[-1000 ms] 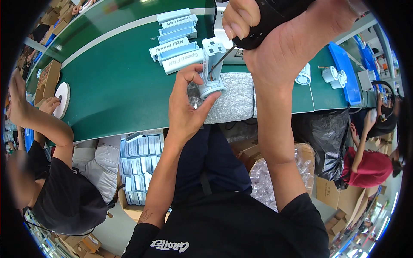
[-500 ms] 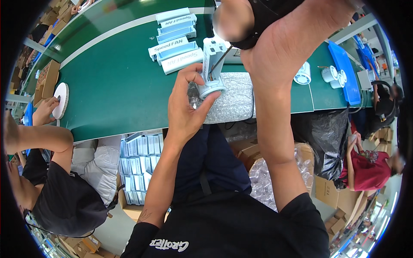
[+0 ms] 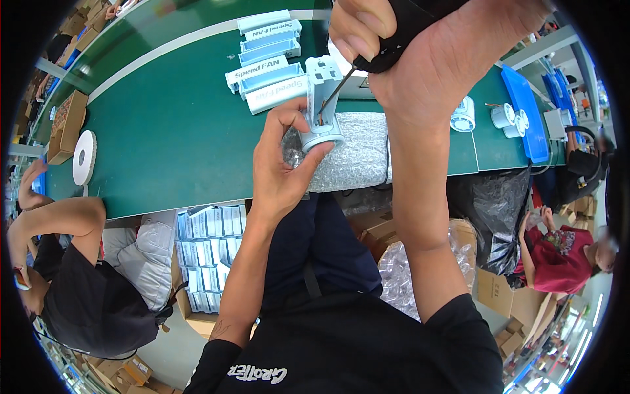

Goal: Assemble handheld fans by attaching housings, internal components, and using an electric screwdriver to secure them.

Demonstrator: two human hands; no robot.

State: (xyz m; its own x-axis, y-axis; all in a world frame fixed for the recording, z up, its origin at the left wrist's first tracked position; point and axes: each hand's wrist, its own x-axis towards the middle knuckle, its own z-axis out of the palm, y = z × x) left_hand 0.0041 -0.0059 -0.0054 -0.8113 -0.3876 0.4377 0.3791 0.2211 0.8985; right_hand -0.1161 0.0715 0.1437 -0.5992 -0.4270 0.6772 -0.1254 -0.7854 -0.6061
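My left hand (image 3: 282,161) pinches the round base of a light-blue plastic fan housing (image 3: 320,82) between thumb and fingers. The housing stands upright above a bubble-wrapped pad (image 3: 359,151) at the table's near edge. My right hand (image 3: 420,85) is closed around the black body of a screwdriver (image 3: 415,25). Its thin dark shaft slants down into the open side of the housing, close to some small wires. Exactly where the tip rests is too small to tell.
Several light-blue covers (image 3: 272,69) lie beyond my left hand on the green table (image 3: 170,144). A white disc (image 3: 84,157) is at the left, near a co-worker's arm (image 3: 62,213). White round parts (image 3: 504,115) and a blue tray (image 3: 525,111) are at right; a box of blue-white pieces (image 3: 210,256) is below.
The fingers of my right hand have shifted on the screwdriver and now show clearly. At the left, the co-worker's hand has moved off the white disc. My left hand keeps its hold.
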